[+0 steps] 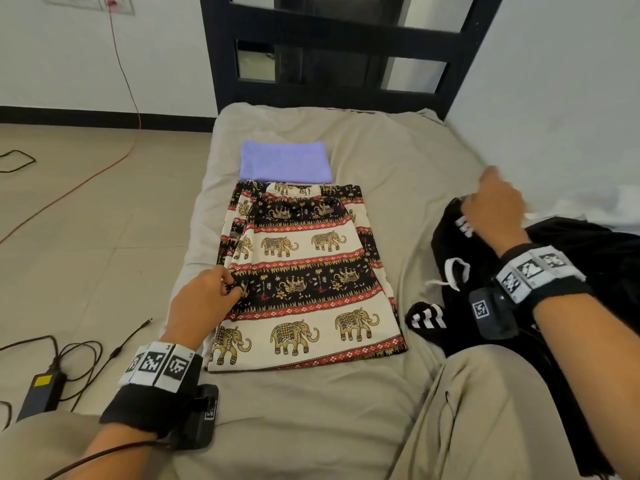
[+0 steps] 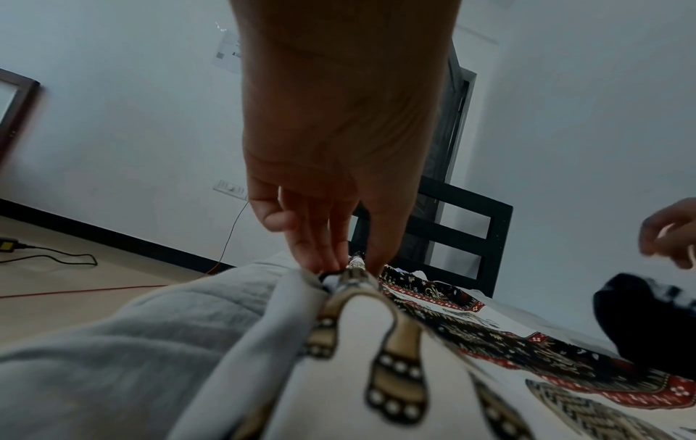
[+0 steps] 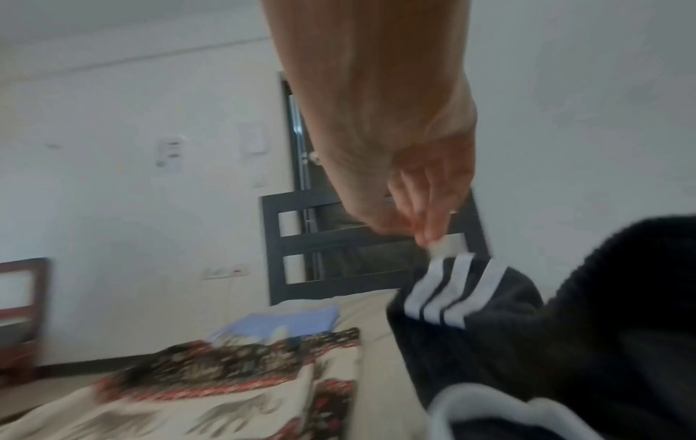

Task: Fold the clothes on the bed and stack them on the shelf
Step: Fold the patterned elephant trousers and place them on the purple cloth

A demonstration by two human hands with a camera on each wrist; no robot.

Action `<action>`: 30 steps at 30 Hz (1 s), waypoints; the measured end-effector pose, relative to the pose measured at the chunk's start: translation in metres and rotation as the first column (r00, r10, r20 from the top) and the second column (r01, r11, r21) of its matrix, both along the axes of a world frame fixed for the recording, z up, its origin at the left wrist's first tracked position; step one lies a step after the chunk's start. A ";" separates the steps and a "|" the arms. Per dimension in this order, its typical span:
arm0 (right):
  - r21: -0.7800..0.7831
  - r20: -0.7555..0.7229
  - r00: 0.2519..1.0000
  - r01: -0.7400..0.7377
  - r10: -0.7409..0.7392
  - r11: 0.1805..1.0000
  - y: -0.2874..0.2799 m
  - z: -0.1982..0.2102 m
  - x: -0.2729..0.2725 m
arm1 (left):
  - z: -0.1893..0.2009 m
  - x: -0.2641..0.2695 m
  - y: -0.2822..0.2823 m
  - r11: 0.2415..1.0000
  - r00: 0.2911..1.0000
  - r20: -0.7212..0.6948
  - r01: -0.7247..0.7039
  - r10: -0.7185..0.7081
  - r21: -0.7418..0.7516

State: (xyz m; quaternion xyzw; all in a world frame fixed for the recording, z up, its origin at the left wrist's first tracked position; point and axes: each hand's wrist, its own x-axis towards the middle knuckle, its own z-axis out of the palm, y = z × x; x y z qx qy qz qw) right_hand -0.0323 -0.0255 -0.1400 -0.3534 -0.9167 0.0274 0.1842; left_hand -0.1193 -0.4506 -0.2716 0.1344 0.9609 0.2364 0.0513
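Note:
Elephant-print trousers (image 1: 311, 271) (image 2: 489, 342) (image 3: 226, 387) lie folded flat in the middle of the bed (image 1: 381, 150). My left hand (image 1: 228, 285) (image 2: 339, 268) pinches their left edge between thumb and fingertips. A folded purple cloth (image 1: 284, 161) (image 3: 286, 321) lies just beyond them. A crumpled black garment (image 1: 460, 265) (image 3: 527, 327) (image 2: 647, 321) with white stripes and a white drawcord lies at the right. My right hand (image 1: 479, 188) (image 3: 425, 235) (image 2: 663, 235) hovers blurred over its far end, fingers pointing down, holding nothing I can see.
A dark headboard (image 1: 329, 32) closes the far end of the bed and a white wall runs along its right side. On the floor at the left lie a power adapter (image 1: 41, 393), black cables and a red cable (image 1: 121, 64). My beige-clad leg (image 1: 485, 410) rests on the near right.

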 end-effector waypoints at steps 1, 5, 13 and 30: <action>-0.021 0.053 0.994 -0.095 0.096 0.995 -0.014 -0.004 -0.006 | -0.001 -0.001 -0.001 0.999 0.999 0.029 -0.013 0.014 -0.039; -0.475 0.434 0.808 -0.172 0.399 0.863 -0.071 -0.042 -0.033 | -0.004 0.000 -0.002 0.990 0.994 0.081 -0.064 0.075 -0.129; -0.544 0.552 0.726 -0.060 0.410 0.837 -0.099 -0.103 -0.053 | -0.019 -0.013 0.002 0.988 0.983 0.106 -0.152 0.150 0.007; -0.409 0.497 0.776 -0.186 0.389 0.893 -0.079 -0.113 -0.074 | -0.028 -0.036 0.008 0.987 0.978 -0.134 -0.154 0.160 0.052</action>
